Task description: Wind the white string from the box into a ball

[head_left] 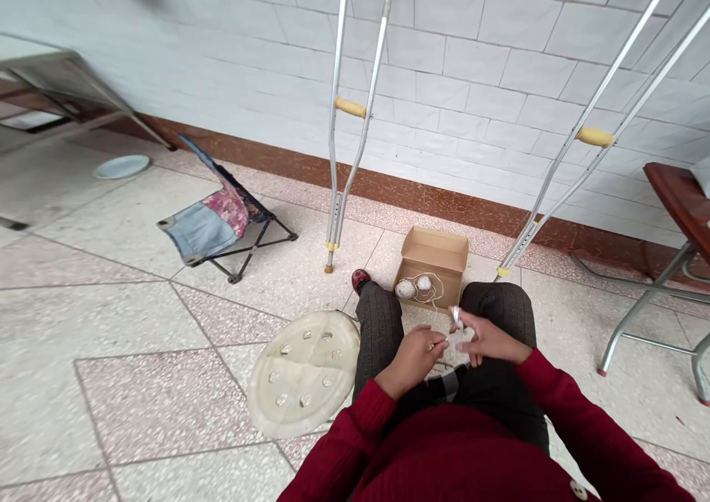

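Note:
I sit with both hands over my lap. My left hand (415,355) is closed in a pinch on a small pale piece near my right hand. My right hand (488,338) is closed round a small whitish object (455,333), with a shiny bit sticking up above the fingers; I cannot make out what it is. A thin white thread (438,304) runs from my hands toward an open cardboard box (434,264) on the floor, which holds two balls of white thread (415,287). A round pale tray (304,372) with several small white pieces lies by my left knee.
Two metal crutches (348,117) (596,136) lean on the white tiled wall. A small folding stool (219,217) stands at the left, with a pale plate (122,166) beyond it. A metal-legged table (674,202) stands at the right, another table (61,73) far left.

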Tool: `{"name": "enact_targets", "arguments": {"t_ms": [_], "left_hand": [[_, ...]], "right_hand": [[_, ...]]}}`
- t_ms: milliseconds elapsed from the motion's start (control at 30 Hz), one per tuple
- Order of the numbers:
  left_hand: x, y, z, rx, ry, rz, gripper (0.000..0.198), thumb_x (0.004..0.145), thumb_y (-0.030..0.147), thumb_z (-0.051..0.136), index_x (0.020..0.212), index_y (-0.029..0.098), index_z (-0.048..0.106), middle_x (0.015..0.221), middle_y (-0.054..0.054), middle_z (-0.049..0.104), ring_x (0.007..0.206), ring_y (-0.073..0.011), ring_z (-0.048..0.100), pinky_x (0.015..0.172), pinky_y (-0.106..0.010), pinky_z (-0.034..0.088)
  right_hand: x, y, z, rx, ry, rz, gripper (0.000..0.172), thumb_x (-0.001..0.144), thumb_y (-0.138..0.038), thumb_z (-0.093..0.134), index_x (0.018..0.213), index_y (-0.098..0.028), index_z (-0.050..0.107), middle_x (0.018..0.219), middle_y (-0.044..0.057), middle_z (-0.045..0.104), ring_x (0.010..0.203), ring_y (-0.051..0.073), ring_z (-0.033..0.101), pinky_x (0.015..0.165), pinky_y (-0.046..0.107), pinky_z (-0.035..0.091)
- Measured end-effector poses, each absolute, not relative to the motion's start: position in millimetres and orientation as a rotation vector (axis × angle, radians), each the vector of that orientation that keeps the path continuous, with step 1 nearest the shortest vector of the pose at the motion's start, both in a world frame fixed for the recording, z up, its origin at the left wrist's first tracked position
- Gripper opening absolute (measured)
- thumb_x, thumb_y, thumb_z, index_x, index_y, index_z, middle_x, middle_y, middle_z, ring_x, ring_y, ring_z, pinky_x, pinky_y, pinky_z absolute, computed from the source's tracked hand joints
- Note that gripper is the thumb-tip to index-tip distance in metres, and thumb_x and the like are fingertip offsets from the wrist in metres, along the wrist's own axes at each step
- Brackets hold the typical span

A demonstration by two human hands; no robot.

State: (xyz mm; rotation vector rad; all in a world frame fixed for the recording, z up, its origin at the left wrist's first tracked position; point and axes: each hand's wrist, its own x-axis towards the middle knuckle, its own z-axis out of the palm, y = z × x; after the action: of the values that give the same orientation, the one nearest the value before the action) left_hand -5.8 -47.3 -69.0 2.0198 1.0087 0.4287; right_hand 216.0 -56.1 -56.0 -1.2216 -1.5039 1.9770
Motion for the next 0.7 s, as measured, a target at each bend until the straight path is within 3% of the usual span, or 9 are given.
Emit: {"name": "enact_targets", "arguments": {"t_ms": [67,133,233,333,433,533,633,700], "left_hand": [[-14,-37,-62,2.102,1.033,0.513,0.034,0.096,0.028,0.047,0.068,0.019,0.065,0.071,-0.001,0.068,0.073,-0.0144,0.060,0.108,-0.036,0.032],[-19,-28,-57,2.105,1.003,0.537,0.035,0.096,0.030,0.046,0.069,0.018,0.064,0.074,-0.001,0.069,0.076,-0.0151,0.061,0.108,-0.036,0.032],[-15,-24,-61,1.949,0.988,0.520,0.040,0.097,0.034,0.043,0.067,0.017,0.063,0.071,-0.001,0.067,0.071,-0.0141,0.060,0.088,-0.028,0.045],[-2,-37,-73,1.879,1.037,0.466,0.041,0.097,0.035,0.043,0.067,0.017,0.063,0.071,-0.002,0.066,0.071,-0.0147,0.060,0.073,-0.025,0.045],[5,-51,-79,1.991,1.006,0.386,0.035,0.094,0.030,0.048,0.065,0.018,0.064,0.068,-0.001,0.066,0.070,-0.0148,0.060,0.087,-0.029,0.045],[-2,-50,-70,2.107,1.057,0.486,0.028,0.094,0.027,0.049,0.075,0.019,0.067,0.077,-0.002,0.070,0.077,-0.0157,0.062,0.108,-0.038,0.034],[-16,-37,-55,2.138,1.103,0.627,0.026,0.094,0.029,0.051,0.078,0.019,0.068,0.086,-0.003,0.071,0.089,-0.0181,0.063,0.112,-0.042,0.028],[-19,-30,-49,2.078,1.052,0.649,0.030,0.095,0.031,0.051,0.074,0.019,0.067,0.081,-0.002,0.071,0.087,-0.0176,0.063,0.110,-0.041,0.031]], "right_hand": [[209,-71,-59,-1.154,-1.548,2.170,0.069,0.077,-0.042,0.075,0.137,-0.028,0.044,0.121,0.009,0.056,0.046,0.003,0.056,0.041,0.017,0.045],[206,-84,-47,-0.995,-1.508,2.338,0.070,0.077,-0.039,0.076,0.138,-0.028,0.044,0.118,0.008,0.057,0.047,0.003,0.057,0.044,0.017,0.046],[207,-85,-18,-0.859,-1.391,2.308,0.079,0.080,-0.036,0.075,0.146,-0.033,0.033,0.127,0.010,0.052,0.055,0.005,0.062,0.049,0.018,0.048],[214,-66,-9,-0.872,-1.334,2.102,0.087,0.081,-0.036,0.073,0.150,-0.039,0.021,0.140,0.012,0.041,0.066,0.009,0.066,0.052,0.021,0.050],[217,-49,-32,-1.034,-1.384,1.917,0.093,0.077,-0.036,0.076,0.150,-0.040,0.019,0.145,0.012,0.034,0.069,0.010,0.066,0.054,0.023,0.052],[213,-55,-65,-1.236,-1.546,1.857,0.089,0.069,-0.032,0.082,0.144,-0.031,0.034,0.128,0.010,0.050,0.060,0.007,0.060,0.051,0.021,0.049],[208,-78,-71,-1.092,-1.594,2.171,0.089,0.070,-0.032,0.082,0.144,-0.029,0.034,0.100,0.003,0.060,0.060,0.009,0.061,0.053,0.020,0.048],[207,-90,-56,-0.848,-1.491,2.362,0.091,0.074,-0.033,0.080,0.148,-0.032,0.027,0.103,0.004,0.060,0.067,0.011,0.065,0.059,0.022,0.050]]}}
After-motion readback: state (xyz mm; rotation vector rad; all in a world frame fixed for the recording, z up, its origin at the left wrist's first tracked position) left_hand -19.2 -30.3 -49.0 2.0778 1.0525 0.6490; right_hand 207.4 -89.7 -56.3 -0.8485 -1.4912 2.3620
